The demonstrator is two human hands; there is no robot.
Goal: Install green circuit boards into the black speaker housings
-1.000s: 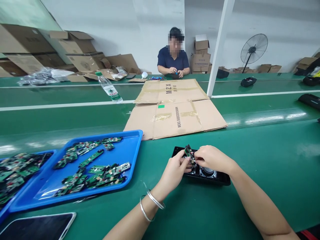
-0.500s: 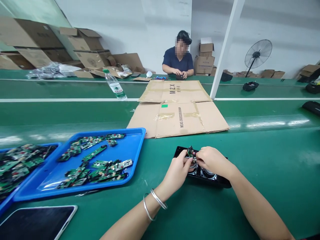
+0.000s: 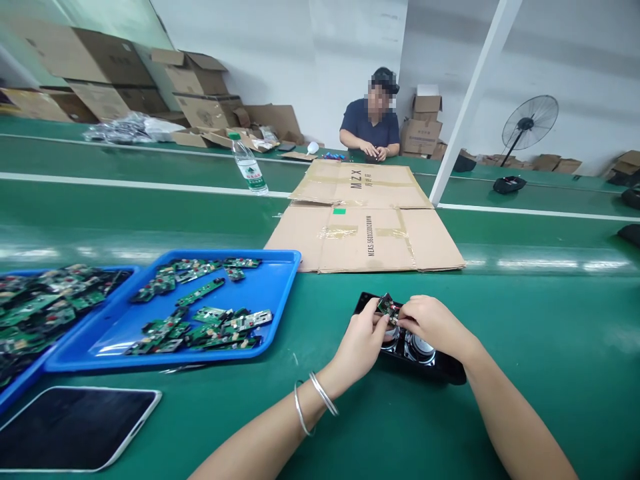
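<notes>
Green and small, a circuit board point(image 3: 386, 305) stands tilted between the two hands, pinched by the thumb and fingers of the left hand point(image 3: 361, 337), its upper end poking up past those fingertips and its lower part hidden by them. Its visible stretch runs steeply, top leaning toward the left hand's side and away from the person, foot toward the right hand's fingertips; the full long axis cannot be made out. The right hand point(image 3: 433, 320) has its fingers drawn together at the board's right side, though whether they grip the board or something on it, I cannot tell. Directly below both hands lies a black housing point(image 3: 447, 371), its long axis slanting from just beyond the left fingers to a nearer end below the right wrist. Two round speakers sit in it with their faces up, one partly covered by the left fingers, the other point(image 3: 421, 347) showing under the right hand. Well to the left of the left hand, a blue tray point(image 3: 250, 290) holds more boards point(image 3: 200, 292), lying at various angles.
</notes>
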